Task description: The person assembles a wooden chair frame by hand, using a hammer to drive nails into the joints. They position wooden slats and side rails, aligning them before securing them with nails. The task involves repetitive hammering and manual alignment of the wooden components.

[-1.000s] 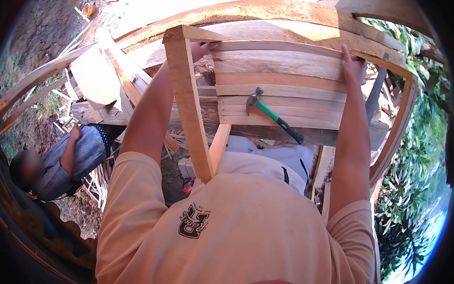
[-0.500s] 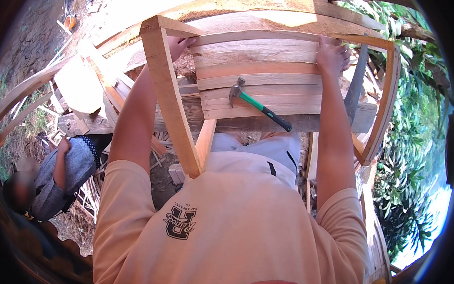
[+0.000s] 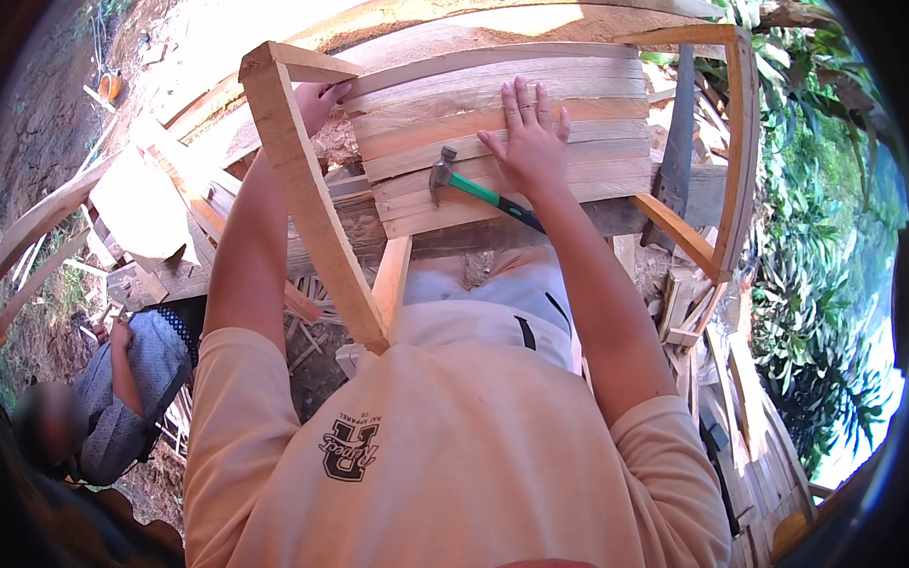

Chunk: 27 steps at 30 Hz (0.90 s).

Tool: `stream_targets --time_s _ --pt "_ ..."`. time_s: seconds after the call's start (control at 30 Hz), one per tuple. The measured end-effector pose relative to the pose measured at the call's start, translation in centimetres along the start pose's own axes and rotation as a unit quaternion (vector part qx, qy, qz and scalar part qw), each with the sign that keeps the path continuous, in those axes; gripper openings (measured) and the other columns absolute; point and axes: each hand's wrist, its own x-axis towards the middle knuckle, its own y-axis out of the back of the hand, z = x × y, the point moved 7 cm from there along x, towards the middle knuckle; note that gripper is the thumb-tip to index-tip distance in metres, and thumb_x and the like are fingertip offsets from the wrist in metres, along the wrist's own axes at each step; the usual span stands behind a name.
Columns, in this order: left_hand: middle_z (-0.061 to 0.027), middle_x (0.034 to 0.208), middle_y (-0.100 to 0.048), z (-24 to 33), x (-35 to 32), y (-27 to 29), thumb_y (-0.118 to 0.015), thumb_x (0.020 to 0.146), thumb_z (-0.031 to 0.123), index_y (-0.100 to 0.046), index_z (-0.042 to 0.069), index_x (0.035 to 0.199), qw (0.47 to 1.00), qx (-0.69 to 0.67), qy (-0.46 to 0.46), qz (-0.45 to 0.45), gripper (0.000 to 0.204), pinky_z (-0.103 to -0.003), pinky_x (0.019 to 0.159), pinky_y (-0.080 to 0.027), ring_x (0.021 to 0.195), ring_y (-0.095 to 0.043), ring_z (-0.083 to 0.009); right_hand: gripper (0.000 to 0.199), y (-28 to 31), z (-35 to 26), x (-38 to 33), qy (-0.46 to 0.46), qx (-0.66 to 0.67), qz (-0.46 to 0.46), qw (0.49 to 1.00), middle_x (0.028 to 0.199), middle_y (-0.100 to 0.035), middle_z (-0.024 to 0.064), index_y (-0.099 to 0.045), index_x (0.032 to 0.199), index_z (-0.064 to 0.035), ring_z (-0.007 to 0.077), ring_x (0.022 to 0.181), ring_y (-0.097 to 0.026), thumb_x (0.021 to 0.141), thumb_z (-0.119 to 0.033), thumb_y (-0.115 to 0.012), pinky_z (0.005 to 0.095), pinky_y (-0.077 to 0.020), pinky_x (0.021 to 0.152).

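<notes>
My right hand (image 3: 531, 146) lies flat with fingers spread on a panel of pale wooden slats (image 3: 405, 132). At the panel's left end, my left hand (image 3: 319, 101) is closed at the far corner of a wooden frame (image 3: 307, 194), partly hidden behind its upright. A claw hammer (image 3: 478, 192) with a green and black handle rests on the near slats, its head to the left. My right forearm covers the handle's end. To the right, a hand saw (image 3: 676, 152) with a dark blade stands behind the frame's right side (image 3: 737, 144).
A thick plank (image 3: 436, 241) runs under the panel. Long curved-looking boards (image 3: 484, 5) cross the far side. Another person (image 3: 130, 388) sits at the lower left. Wood scraps (image 3: 313, 309) lie on the ground, and leafy plants (image 3: 813, 347) grow at the right.
My right hand has left the panel's far right edge and moved left and nearer, onto the slats. My left hand stays at the far left corner. The view has shifted slightly.
</notes>
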Motion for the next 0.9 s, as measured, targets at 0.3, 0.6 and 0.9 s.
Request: stream_targets --time_s 0.3,0.6,0.9 --pt "-0.0108 0.106 -0.074 -1.5 0.3 -0.4 -0.06 0.104 0.025 -0.068 -0.002 0.127 1.0 0.004 0.004 -0.006 0.036 -0.034 0.09 -0.05 0.097 -0.067 -0.02 0.088 -0.1 -0.4 -0.1 -0.012 -0.018 -0.039 0.999 0.172 -0.02 0.0017 -0.021 0.166 -0.02 0.0279 0.159 -0.015 0.098 -0.071 -0.044 0.0606 -0.01 0.123" --pt "-0.0079 0.091 -0.075 -1.2 0.1 -0.6 -0.065 0.101 0.042 -0.075 0.002 0.115 0.994 0.06 0.093 0.009 0.044 -0.033 0.084 -0.05 0.086 -0.066 -0.0189 0.08 1.1 0.4 0.7 -0.011 0.008 -0.039 0.999 0.164 -0.038 0.0077 -0.039 0.158 -0.0141 0.0288 0.154 -0.029 0.098 -0.066 -0.049 0.0587 -0.018 0.12" --pt "-0.0005 0.073 -0.065 -1.0 -3.9 -1.5 -0.078 0.09 0.045 -0.071 0.0 0.094 0.949 -0.168 0.119 0.238 0.046 -0.026 0.058 -0.043 0.065 -0.056 -0.0076 0.042 5.5 2.4 8.1 0.078 0.103 0.184 0.974 0.119 -0.071 0.0112 -0.066 0.126 -0.0051 0.0306 0.118 -0.062 0.097 -0.035 -0.067 0.0462 -0.0473 0.101"
